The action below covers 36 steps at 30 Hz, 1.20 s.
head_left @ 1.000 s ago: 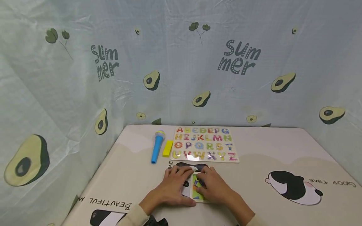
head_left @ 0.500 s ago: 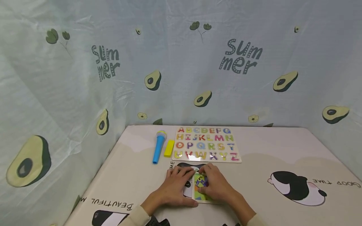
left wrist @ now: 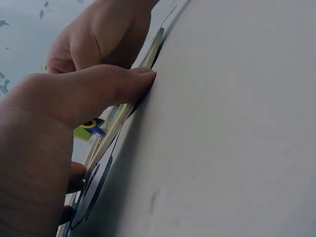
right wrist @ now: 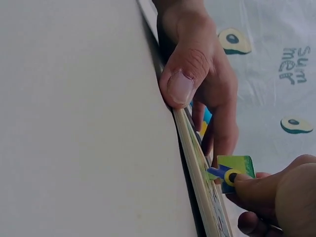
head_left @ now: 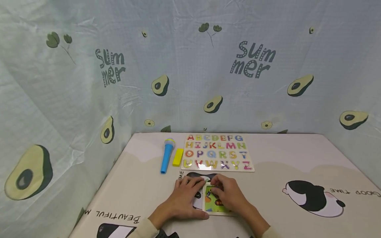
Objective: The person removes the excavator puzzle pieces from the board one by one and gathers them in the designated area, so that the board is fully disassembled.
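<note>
keeping the flat green-and-blue picture piece (right wrist: 246, 162), apparently squarish but half covered, level in the pinch of the right hand (head_left: 228, 192) should help; left hand (head_left: 183, 200) grips the pale-rimmed rectangular board (right wrist: 194, 170).

R hand (head_left: 230, 195) thumb is now farther up the board (head_left: 218, 214), closer to its index fingertip, vs. prev. frame. More of the board's green lower area shows, incl. brown-orange fig. (head_left: 218, 202). Picture piece (right wrist: 244, 164), prev. plainer in head view, now shows less.
</note>
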Available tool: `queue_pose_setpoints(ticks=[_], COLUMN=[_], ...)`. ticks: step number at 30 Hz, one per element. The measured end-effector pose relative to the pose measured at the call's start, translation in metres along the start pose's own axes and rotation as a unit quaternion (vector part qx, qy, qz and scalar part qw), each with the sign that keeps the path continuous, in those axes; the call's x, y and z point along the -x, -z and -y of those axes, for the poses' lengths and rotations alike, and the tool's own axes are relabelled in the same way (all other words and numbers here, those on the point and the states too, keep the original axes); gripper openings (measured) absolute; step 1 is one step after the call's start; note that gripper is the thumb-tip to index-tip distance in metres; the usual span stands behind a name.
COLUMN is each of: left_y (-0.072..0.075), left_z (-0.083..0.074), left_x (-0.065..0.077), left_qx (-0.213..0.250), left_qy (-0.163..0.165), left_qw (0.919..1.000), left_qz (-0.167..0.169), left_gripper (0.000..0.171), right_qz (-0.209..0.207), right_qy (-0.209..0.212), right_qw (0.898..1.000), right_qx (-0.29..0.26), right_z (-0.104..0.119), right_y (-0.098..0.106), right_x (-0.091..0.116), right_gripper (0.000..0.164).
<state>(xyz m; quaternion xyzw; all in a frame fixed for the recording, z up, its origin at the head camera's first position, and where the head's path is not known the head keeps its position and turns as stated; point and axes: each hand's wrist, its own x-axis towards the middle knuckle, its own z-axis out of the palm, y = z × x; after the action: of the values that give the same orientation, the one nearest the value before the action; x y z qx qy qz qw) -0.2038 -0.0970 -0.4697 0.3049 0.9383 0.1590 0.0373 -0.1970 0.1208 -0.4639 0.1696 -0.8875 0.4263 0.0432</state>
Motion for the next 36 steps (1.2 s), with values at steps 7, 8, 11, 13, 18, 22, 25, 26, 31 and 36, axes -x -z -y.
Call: queue_pose_setpoints(ticks=[7, 8, 11, 13, 18, 22, 25, 26, 31, 36], left_y=[0.0, 0.0, 0.0, -0.001, -0.002, -0.001, -0.002, -0.002, -0.004, -0.003], left_z=[0.0, 0.0, -0.001, -0.001, 0.0, 0.0, 0.0, 0.0, 0.0, 0.0], left_x=[0.0, 0.0, 0.0, -0.001, -0.001, 0.0, 0.001, 0.001, 0.003, 0.001], left_qx=[0.003, 0.004, 0.003, 0.002, -0.004, -0.006, -0.006, -0.007, -0.012, -0.017], left_qy=[0.0, 0.0, 0.002, 0.003, 0.003, 0.0, 0.005, 0.007, 0.014, 0.009], left_qw=[1.0, 1.0, 0.9999, 1.0, 1.0, 0.9999, 0.9998, 0.9998, 0.9998, 0.9997], left_qz=[0.005, 0.006, 0.01, 0.009, -0.002, -0.013, -0.017, -0.016, -0.011, -0.016], left_gripper=[0.104, 0.104, 0.104, 0.104, 0.103, 0.101, 0.101, 0.101, 0.101, 0.101], right_qz=[-0.043, -0.049, -0.067, -0.08, -0.112, -0.134, -0.142, -0.142, -0.129, -0.125], right_qy=[-0.028, -0.034, -0.049, -0.061, -0.094, -0.108, -0.111, -0.113, -0.12, -0.106], right_qw=[0.997, 0.997, 0.995, 0.993, 0.988, 0.984, 0.983, 0.983, 0.984, 0.985], right_qx=[-0.05, -0.052, -0.054, -0.054, -0.049, -0.037, -0.026, -0.023, 0.004, 0.051], right_z=[-0.003, -0.004, -0.006, -0.006, -0.016, -0.031, -0.041, -0.044, -0.055, -0.059], right_y=[0.006, 0.007, 0.013, 0.019, 0.032, 0.04, 0.046, 0.047, 0.05, 0.05], right_x=[0.001, 0.002, 0.002, 0.003, 0.002, 0.0, 0.0, 0.001, 0.004, 0.002], right_gripper=[0.015, 0.015, 0.014, 0.012, 0.008, 0.005, 0.005, 0.005, 0.006, 0.008])
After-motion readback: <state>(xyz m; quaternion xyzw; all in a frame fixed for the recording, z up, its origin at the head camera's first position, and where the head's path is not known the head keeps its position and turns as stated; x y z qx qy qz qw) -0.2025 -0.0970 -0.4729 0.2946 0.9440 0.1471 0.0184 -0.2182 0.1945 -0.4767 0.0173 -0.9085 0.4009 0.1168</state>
